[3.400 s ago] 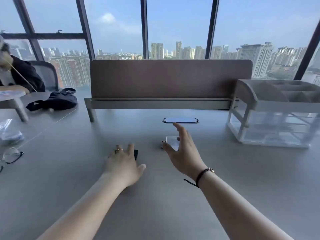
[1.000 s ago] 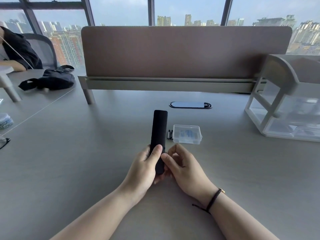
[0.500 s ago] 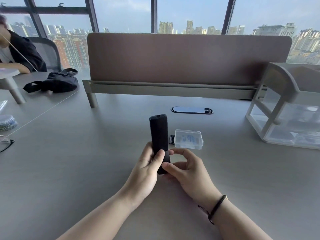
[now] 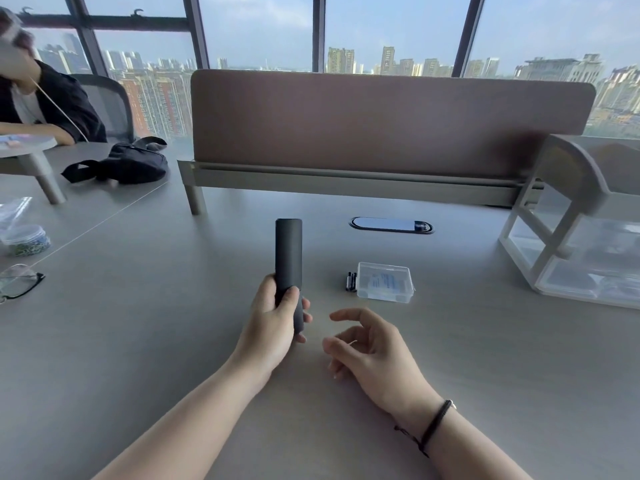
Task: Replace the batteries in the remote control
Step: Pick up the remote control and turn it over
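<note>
A slim black remote control (image 4: 289,258) stands almost upright above the grey table (image 4: 138,341), its plain back facing me. My left hand (image 4: 273,323) grips its lower end, thumb across the back. To the right of the remote, my right hand (image 4: 370,348) hovers apart from it, fingers loosely curled and holding nothing. Two small black batteries (image 4: 351,281) lie on the table against the left side of a clear plastic box (image 4: 385,282) with a blue-printed label inside.
A brown desk divider (image 4: 381,123) runs across the back, with an oval cable port (image 4: 391,225) in front of it. A clear drawer organiser (image 4: 581,237) stands at the right. At the left are a black bag (image 4: 128,164), a tub (image 4: 26,240), glasses (image 4: 17,282) and a seated person (image 4: 38,102).
My right hand has let go of the remote's lower end and moved off to the right. The left hand has kept hold and lifted the remote slightly more upright.
</note>
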### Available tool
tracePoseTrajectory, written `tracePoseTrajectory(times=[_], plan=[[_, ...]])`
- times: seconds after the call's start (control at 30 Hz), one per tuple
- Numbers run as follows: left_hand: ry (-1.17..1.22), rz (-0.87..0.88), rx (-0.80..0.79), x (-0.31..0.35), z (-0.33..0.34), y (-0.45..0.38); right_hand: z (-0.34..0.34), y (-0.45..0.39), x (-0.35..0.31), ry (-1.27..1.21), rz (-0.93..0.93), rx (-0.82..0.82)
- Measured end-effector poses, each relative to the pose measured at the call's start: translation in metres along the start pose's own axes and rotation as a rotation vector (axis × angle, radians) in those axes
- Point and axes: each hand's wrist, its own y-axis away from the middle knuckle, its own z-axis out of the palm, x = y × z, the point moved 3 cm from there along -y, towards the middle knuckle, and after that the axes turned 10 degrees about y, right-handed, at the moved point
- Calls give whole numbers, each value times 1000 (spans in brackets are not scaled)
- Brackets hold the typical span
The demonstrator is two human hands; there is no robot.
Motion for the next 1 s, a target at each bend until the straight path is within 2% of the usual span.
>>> tracePoseTrajectory(times=[0.13,0.27,0.33,0.6,0.77,0.9,1.0], plan=[[-256,122,24,3,-12,-4,0,1,0,30,-17,-25],[-675,211,-1,7,-18,-1,0,1,1,55,-36,-39],[-743,226,6,9,-17,-1,0,1,1,58,-45,-44],[-791,130,-30,4,-17,-3,-1,1,2,58,-48,-46],[-892,196,-27,4,-17,-1,-2,2,1,47,-49,-16],[-824,250,50,9,-17,-3,-3,1,1,47,-38,-6],[-614,336,141,19,-18,-2,-3,1,3,13,-23,-1]])
